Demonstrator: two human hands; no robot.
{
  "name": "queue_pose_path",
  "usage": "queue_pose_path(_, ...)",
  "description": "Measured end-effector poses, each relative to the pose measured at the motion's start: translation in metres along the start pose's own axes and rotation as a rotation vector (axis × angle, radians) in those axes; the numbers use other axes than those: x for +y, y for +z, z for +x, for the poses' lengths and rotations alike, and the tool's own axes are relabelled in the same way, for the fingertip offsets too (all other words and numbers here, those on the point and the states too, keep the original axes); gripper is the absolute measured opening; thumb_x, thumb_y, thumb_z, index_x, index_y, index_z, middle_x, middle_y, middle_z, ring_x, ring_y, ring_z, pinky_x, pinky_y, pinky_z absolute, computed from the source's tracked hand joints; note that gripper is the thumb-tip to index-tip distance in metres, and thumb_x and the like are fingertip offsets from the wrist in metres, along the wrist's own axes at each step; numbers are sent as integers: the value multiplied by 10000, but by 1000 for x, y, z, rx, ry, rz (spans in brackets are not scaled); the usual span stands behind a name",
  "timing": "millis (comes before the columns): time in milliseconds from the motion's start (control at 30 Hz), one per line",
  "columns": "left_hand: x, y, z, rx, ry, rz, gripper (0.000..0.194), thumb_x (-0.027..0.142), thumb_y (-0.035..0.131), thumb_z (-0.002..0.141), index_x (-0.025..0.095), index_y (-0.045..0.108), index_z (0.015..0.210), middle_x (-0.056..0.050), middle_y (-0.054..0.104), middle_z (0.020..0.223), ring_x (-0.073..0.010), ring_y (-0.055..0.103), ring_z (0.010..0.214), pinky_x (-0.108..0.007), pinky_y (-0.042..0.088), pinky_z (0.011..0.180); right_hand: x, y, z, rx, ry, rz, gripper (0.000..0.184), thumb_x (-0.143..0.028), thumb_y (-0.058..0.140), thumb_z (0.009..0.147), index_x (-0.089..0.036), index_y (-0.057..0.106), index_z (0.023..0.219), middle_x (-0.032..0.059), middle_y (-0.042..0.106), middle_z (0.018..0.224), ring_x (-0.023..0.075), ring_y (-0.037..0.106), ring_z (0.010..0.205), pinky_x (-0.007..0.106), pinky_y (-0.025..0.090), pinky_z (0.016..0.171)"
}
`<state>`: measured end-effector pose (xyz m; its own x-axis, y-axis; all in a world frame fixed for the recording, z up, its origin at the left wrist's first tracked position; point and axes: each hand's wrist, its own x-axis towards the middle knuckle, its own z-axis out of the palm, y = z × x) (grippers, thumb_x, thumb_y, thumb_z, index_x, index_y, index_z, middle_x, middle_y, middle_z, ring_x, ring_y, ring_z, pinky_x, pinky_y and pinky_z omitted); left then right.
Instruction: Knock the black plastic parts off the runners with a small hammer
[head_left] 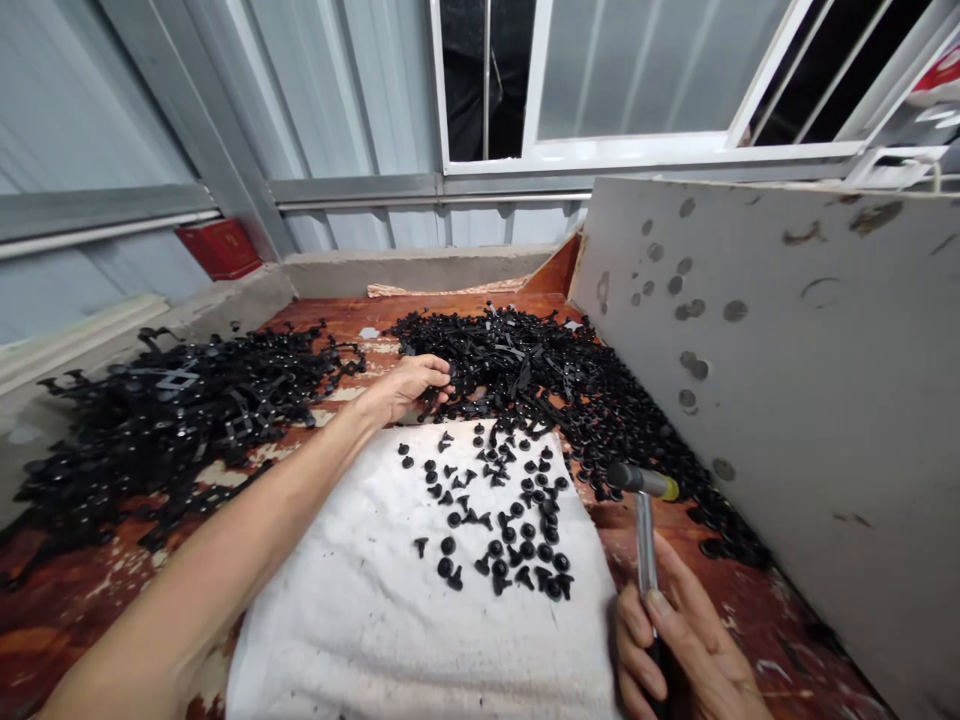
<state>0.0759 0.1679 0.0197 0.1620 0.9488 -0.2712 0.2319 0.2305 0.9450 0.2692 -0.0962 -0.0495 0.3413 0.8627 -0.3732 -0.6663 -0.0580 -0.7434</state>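
My right hand (pixel 679 640) is wrapped round the handle of a small hammer (pixel 645 530), held upright at the lower right. Its head has a dark face on one side and a yellow one on the other. At the near edge of a heap of black plastic parts (pixel 517 350), my left hand (pixel 420 385) has its fingers pinched together. What sits between them blends into the heap. Several loose black mushroom-shaped plugs (pixel 517 510) lie scattered over a white cloth (pixel 390 600) in front of me.
Another pile of black parts, thin and linked-looking (pixel 225 390), lies on the left of the worn reddish wooden tabletop (pixel 352 345). A spotted grey board (pixel 787 330) leans along the right side. Behind are a metal wall, a window (pixel 637 70) and a red box (pixel 219 248).
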Motion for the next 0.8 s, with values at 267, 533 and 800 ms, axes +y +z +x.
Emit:
queue_pose_path(267, 8, 17, -9, -18, -52, -85, 175, 33, 642, 641, 164, 542, 700, 5, 611, 620, -119, 563, 464, -221, 456, 435, -4, -3, 0, -43, 2, 0, 561, -365, 808, 751, -339, 544, 1246, -70, 504, 636, 56, 386, 421, 124, 339, 318)
queue_pose_path(533, 16, 9, -28, 22, -7, -160, 179, 73, 654, 688, 182, 541, 773, 5, 625, 672, -126, 586, 521, -268, 519, 493, -5, -15, 5, -104, 23, -5, 558, -353, 781, 781, -333, 523, 1275, -79, 472, 648, 54, 370, 419, 130, 360, 306)
queue_pose_path(800, -37, 24, -138, -505, -60, 134, 184, 293, 700, 713, 175, 658, 847, 36, 531, 593, -99, 440, 484, -214, 378, 453, 5, -12, -7, -208, -46, -145, 333, -413, 777, 776, -247, 584, 990, -64, 524, 680, 34, 348, 402, 128, 349, 295)
